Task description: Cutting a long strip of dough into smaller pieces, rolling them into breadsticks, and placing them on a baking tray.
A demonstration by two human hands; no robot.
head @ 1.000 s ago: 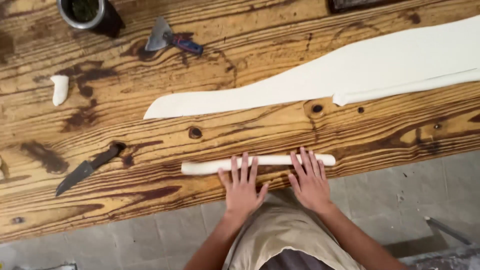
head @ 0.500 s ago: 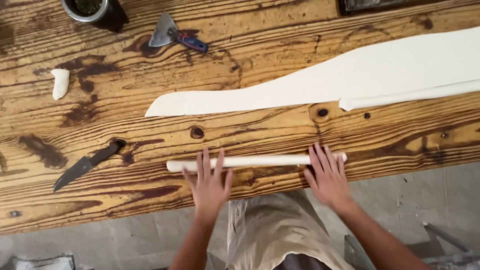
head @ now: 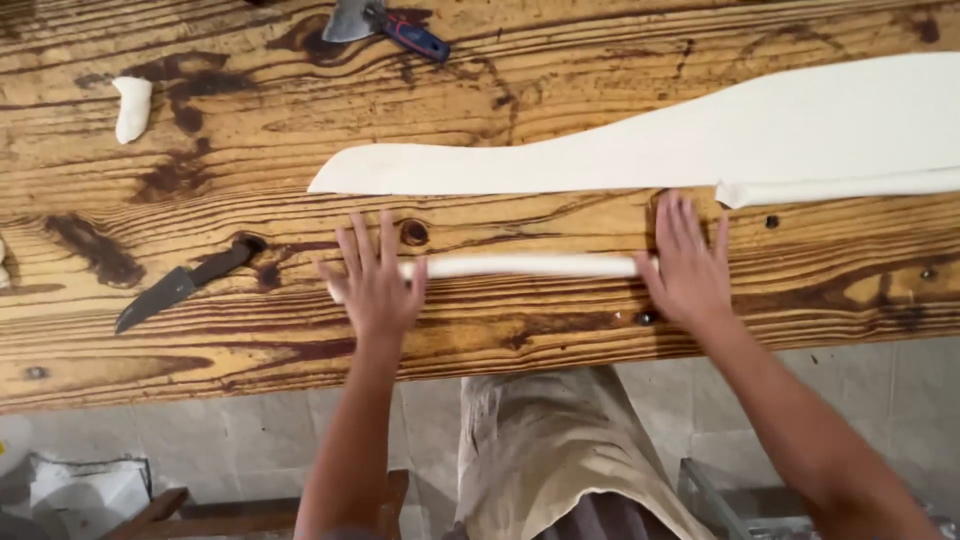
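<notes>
dough roll [head: 520, 266] (thin) — under both hands [head: 378, 285]

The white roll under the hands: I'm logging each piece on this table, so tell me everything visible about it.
The white roll is a thin, smooth, pale rope, dough-like, lying level along the wooden table near its front edge. The left hand lies flat over one end, the right hand over the other; only the middle shows. It lies apart from the flat sheet.

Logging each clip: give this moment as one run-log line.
left hand: flat on dough roll | right hand: flat on its other end | dough sheet: behind | knife: left, untouched
</notes>
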